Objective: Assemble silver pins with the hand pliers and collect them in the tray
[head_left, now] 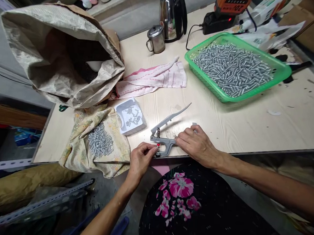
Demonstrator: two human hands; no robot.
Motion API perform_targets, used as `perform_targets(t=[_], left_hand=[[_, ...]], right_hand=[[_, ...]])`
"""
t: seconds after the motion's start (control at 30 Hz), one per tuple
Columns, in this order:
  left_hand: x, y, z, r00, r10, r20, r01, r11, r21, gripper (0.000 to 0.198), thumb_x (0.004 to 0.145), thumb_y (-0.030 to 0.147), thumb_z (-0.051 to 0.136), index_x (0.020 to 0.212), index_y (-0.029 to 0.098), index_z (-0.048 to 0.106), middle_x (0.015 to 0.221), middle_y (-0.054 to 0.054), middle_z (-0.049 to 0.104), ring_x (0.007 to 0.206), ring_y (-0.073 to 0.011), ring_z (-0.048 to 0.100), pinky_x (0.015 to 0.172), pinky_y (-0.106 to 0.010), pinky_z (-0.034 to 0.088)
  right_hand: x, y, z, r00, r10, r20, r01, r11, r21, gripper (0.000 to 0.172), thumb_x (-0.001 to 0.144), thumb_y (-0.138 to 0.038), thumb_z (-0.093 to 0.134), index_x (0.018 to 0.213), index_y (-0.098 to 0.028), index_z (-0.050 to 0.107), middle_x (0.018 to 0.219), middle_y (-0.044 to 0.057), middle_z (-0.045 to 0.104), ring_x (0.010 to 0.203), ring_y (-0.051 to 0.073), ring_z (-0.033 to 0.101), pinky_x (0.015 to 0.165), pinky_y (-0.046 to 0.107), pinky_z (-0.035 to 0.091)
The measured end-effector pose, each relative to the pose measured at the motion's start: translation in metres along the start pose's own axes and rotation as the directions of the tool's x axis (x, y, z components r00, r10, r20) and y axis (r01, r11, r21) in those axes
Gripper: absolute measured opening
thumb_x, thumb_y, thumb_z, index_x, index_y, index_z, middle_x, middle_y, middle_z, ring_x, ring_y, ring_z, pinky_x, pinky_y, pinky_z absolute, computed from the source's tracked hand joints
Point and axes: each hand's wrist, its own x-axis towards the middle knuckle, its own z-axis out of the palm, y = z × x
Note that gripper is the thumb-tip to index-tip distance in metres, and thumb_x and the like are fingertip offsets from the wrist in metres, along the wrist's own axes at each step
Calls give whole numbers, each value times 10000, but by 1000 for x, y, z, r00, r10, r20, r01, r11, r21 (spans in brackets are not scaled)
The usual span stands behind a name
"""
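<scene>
Near the front edge of the table lies a pair of grey snap-fastener pliers (168,143), its upper handle raised and a spring showing between the arms. My right hand (195,143) is closed around the lower handle. At the jaw, beside a small red part (158,144), the thumb and fingers of my left hand (143,157) are pinched together; whatever they hold is too small to make out. To the left of the pliers stands a grey-white plastic box (127,117) with several small metal pieces in it. A pile of small silvery pieces (100,141) rests on a patterned cloth (120,147).
A green basket (214,87) full of short metal pieces stands at right. Behind are a pink-white towel (159,77), a lidded metal mug (156,39), a steel kettle (172,15) and a battery on a charger (218,23). An open paper sack (67,55) leans at left.
</scene>
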Motion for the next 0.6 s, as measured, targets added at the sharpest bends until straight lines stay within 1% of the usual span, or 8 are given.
perform_targets(t=[0.17, 0.3, 0.4, 0.47, 0.5, 0.53, 0.57, 0.6], left_hand=[[7, -1, 2, 999, -2, 45, -1, 997, 76, 255, 763, 396, 670, 761, 160, 765, 768, -51, 717, 699, -166, 634, 649, -257, 466], [16, 0, 0, 988, -82, 129, 60, 984, 166, 287, 746, 417, 659, 731, 145, 751, 682, -38, 691, 635, -157, 595, 574, -243, 411], [21, 2, -2, 973, -143, 183, 104, 972, 209, 329, 738, 447, 649, 737, 133, 748, 631, -30, 669, 603, -152, 565, 534, -235, 364], [23, 3, -2, 965, -165, 206, 116, 966, 231, 348, 724, 463, 647, 729, 129, 747, 609, -28, 652, 589, -147, 544, 522, -232, 342], [24, 3, -3, 961, -175, 216, 122, 964, 237, 356, 717, 470, 645, 724, 129, 746, 600, -27, 643, 581, -144, 533, 518, -232, 334], [25, 3, -3, 957, -184, 223, 129, 962, 241, 364, 711, 478, 640, 714, 129, 744, 590, -24, 631, 571, -141, 520, 512, -231, 326], [25, 3, -2, 955, -191, 226, 135, 961, 241, 372, 707, 486, 635, 702, 129, 739, 581, -22, 618, 562, -138, 507, 507, -230, 320], [25, 2, -2, 954, -195, 229, 139, 961, 241, 378, 704, 493, 630, 690, 130, 734, 576, -20, 607, 556, -134, 497, 505, -229, 317]], right_hand=[[2, 7, 1, 999, 0, 38, 0, 1000, 16, 294, 1009, -124, 383, 819, -209, 591, 790, 22, 608, 797, 198, 416, 789, 367, 280], [3, 12, 7, 997, -1, 80, -3, 999, 49, 255, 1001, -144, 419, 820, -213, 585, 790, 25, 608, 795, 203, 417, 770, 368, 268], [4, 16, 10, 990, 10, 143, -23, 996, 87, 217, 993, -166, 446, 836, -214, 588, 810, 33, 617, 830, 211, 449, 776, 369, 284], [5, 21, 9, 981, 7, 196, -35, 990, 139, 162, 995, -262, 484, 899, -213, 605, 912, 54, 642, 895, 223, 487, 809, 375, 320], [6, 25, 7, 977, -1, 214, -37, 985, 169, 160, 983, -337, 520, 974, -208, 614, 1023, 78, 647, 969, 239, 503, 847, 386, 341], [7, 30, 6, 974, -7, 226, -38, 980, 194, 260, 955, -424, 564, 1078, -199, 608, 1167, 113, 623, 1077, 266, 500, 902, 408, 355], [9, 35, 5, 972, -14, 236, -37, 977, 210, 433, 911, -510, 608, 1197, -187, 575, 1315, 151, 558, 1198, 304, 461, 964, 444, 354], [10, 41, 4, 969, -19, 247, -36, 976, 216, 621, 861, -586, 641, 1308, -174, 516, 1431, 186, 468, 1304, 345, 391, 1021, 489, 334]])
